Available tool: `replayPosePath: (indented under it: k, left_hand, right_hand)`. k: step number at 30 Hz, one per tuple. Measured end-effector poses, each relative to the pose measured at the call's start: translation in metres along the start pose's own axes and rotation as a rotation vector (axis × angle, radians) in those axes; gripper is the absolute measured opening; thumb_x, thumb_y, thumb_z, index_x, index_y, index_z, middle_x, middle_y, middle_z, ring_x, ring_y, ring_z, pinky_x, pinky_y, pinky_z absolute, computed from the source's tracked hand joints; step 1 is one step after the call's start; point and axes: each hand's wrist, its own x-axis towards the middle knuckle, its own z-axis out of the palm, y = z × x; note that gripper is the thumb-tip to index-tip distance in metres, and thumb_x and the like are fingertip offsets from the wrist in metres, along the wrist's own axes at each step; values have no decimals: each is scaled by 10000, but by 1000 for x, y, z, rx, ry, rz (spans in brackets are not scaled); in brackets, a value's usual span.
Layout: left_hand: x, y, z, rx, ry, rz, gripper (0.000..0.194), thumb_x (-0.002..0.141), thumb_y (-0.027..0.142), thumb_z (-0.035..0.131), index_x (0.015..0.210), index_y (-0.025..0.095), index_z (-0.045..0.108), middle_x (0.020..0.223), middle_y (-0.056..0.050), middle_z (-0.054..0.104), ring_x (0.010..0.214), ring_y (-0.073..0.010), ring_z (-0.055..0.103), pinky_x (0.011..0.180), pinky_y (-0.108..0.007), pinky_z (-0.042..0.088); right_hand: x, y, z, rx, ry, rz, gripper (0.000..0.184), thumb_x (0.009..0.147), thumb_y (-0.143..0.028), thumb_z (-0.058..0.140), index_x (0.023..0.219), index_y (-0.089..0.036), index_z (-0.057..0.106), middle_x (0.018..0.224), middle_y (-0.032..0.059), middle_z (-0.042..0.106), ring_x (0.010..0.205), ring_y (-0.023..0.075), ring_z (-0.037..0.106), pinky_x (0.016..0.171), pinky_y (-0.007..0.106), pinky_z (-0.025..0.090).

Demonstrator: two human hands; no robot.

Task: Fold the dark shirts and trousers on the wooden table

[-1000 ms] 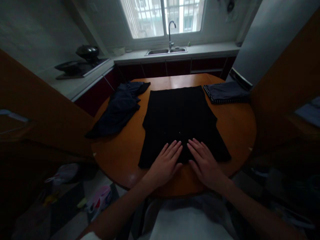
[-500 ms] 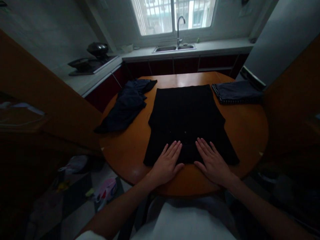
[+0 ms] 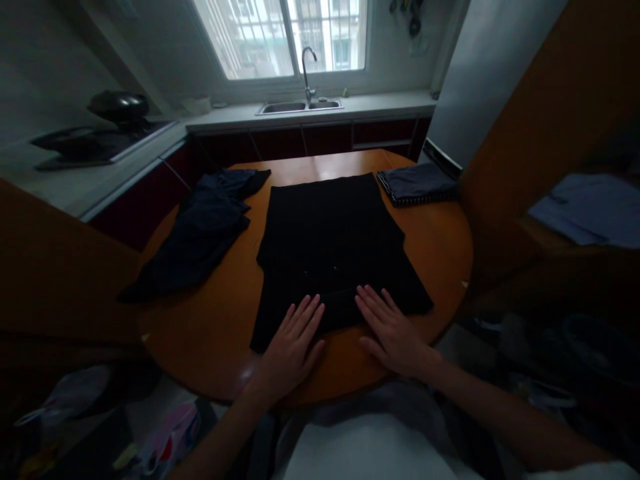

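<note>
A black T-shirt lies spread flat on the wooden table, its collar side towards me and a few small pale marks near that end. My left hand rests palm down on its near edge, left of the middle, fingers stretched out. On the same edge, farther right, my right hand lies flat with the fingers extended and the thumb out to the side. Between the two hands a strip of the black cloth shows. Neither hand grips the fabric.
Dark blue crumpled clothing lies at the table's left. Folded grey and striped clothes sit at the far right. Beyond are a counter with a sink and a stove with a wok. Bags lie on the floor at left.
My hands have spread apart along the near edge of the black T-shirt, staying flat. The view has swung right, so everything sits farther left. The other clothes have not moved.
</note>
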Motion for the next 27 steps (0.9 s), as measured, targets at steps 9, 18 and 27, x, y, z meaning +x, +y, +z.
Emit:
replayPosePath:
  k: [9, 18, 27]
  left_hand:
    - [4, -4, 7, 0, -23, -46, 673, 1034, 351, 471, 1631, 222, 189, 1660, -115, 302, 1544, -288, 246, 1216, -560, 318]
    - [6, -7, 7, -22, -50, -73, 749, 1029, 408, 498, 1641, 226, 106, 1647, -121, 332, 1540, -286, 256, 1219, -551, 315]
    - [29, 18, 0, 24, -26, 20, 742, 1024, 474, 483, 1629, 183, 168, 1669, -151, 255, 1559, -285, 182, 1245, -526, 268]
  right_hand:
    - [5, -10, 13, -6, -26, 94, 784, 971, -320, 532, 1638, -144, 158, 1686, 139, 195, 1569, 262, 136, 1261, 533, 204]
    - [-25, 41, 5, -181, 37, 221, 672, 998, -308, 478, 1615, -155, 259, 1675, 157, 233, 1559, 303, 177, 1230, 600, 221]
    - [12, 10, -4, -56, 14, -80, 787, 974, -279, 512, 1647, -194, 113, 1684, 111, 215, 1561, 269, 172, 1251, 577, 201]
